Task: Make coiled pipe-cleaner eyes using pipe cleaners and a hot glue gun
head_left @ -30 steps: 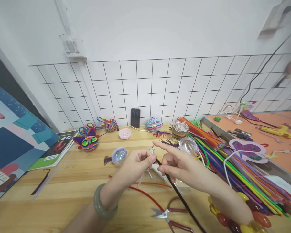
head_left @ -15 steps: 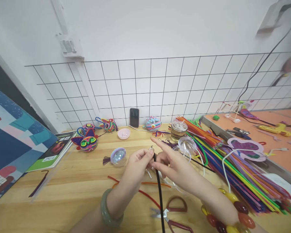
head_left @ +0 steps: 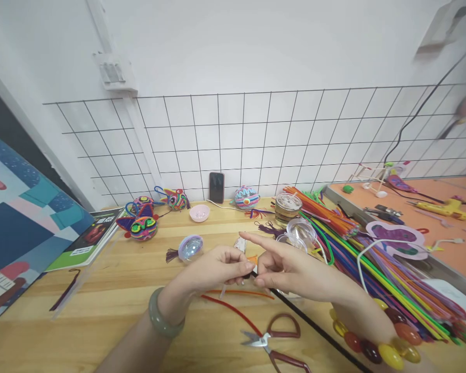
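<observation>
Between my two hands runs a black pipe cleaner (head_left: 314, 326), its long tail slanting down to the lower right. My left hand (head_left: 217, 267), with a green bangle at the wrist, pinches its near end between thumb and fingers. My right hand (head_left: 291, 267) has thumb and curled fingers closed at the pipe cleaner, while its index finger points out to the left. Just behind the fingertips show a white tube (head_left: 239, 243) and a small orange piece (head_left: 253, 259); whether either is held, I cannot tell. Below the hands lie red-handled scissors (head_left: 262, 340), blades apart, and a red pipe cleaner (head_left: 236, 310).
Colourful pipe cleaners (head_left: 376, 280) lie in bundles at the right. Farther back are a clear jar (head_left: 288, 207), a phone (head_left: 216, 187), a pink bowl (head_left: 199, 213) and decorated balls (head_left: 144, 228). A clear half-shell (head_left: 190, 248) with a tassel sits left of my hands.
The black pipe cleaner has swung from hanging straight down to slanting lower right. My left hand has turned flatter, and the white tube and orange piece now show behind the fingers.
</observation>
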The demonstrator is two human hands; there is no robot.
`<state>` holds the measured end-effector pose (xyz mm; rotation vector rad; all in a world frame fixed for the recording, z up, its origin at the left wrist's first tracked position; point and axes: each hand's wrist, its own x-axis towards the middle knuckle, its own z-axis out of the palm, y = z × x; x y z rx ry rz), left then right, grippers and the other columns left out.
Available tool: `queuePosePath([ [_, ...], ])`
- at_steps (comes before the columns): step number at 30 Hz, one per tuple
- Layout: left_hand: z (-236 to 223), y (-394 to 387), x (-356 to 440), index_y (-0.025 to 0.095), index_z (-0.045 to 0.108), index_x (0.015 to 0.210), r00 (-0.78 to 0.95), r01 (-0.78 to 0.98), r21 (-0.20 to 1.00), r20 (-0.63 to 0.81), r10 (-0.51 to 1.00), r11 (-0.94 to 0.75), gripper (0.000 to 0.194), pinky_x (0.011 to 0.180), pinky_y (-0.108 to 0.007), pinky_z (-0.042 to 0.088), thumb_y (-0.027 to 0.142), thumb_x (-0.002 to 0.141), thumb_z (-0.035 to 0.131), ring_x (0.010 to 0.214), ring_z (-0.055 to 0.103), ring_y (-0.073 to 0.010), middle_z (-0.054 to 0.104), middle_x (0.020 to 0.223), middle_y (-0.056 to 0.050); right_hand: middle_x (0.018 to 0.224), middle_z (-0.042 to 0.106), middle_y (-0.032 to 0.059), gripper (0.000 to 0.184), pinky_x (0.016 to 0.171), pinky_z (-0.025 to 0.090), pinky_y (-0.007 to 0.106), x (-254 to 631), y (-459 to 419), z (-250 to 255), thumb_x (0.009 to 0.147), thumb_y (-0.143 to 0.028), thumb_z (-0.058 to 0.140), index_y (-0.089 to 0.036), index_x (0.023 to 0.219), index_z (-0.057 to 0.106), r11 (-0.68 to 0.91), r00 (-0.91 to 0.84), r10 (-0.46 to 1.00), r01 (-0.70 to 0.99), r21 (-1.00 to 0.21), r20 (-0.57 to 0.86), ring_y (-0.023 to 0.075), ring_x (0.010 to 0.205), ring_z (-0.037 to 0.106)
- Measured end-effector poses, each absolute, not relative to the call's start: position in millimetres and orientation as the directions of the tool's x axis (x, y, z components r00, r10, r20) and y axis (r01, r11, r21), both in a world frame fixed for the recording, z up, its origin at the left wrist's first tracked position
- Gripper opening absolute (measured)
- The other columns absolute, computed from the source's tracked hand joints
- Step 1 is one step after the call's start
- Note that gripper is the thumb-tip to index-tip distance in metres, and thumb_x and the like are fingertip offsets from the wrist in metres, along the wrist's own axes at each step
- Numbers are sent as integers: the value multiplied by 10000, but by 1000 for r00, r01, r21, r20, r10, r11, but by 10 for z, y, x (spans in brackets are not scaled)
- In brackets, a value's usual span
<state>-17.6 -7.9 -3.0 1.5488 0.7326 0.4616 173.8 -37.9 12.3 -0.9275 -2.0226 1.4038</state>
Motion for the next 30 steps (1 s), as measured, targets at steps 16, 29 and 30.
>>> queuePosePath([
  [16, -71, -169, 73, 141, 491, 552, 324, -108, 992, 93, 941, -61, 344, 494, -215, 308, 433, 697, 602, 483, 392, -78, 472, 498, 29, 512, 422, -93, 700, 470, 318, 187, 1445, -415, 14, 827, -172, 483, -183, 1407, 92, 346, -343, 914, 389, -854, 215, 90, 467, 388],
  [29, -31, -106, -49, 122, 586, 702, 392, -243, 956, -58, 918, 164, 386, 489, -218, 305, 502, 736, 533, 486, 425, -83, 513, 559, -4, 591, 538, -52, 737, 417, 322, 168, 1681, -339, 145, 816, -250, 536, -182, 1404, 97, 214, -447, 890, 226, -950, 94, 66, 447, 397],
  [30, -21, -97, -78, 120, 593, 705, 420, -200, 968, -58, 906, 155, 387, 490, -217, 305, 500, 740, 528, 492, 428, -85, 520, 562, -9, 588, 541, -52, 748, 406, 298, 165, 1712, -338, 156, 818, -257, 538, -181, 1406, 82, 198, -480, 875, 233, -952, 64, 63, 442, 379],
])
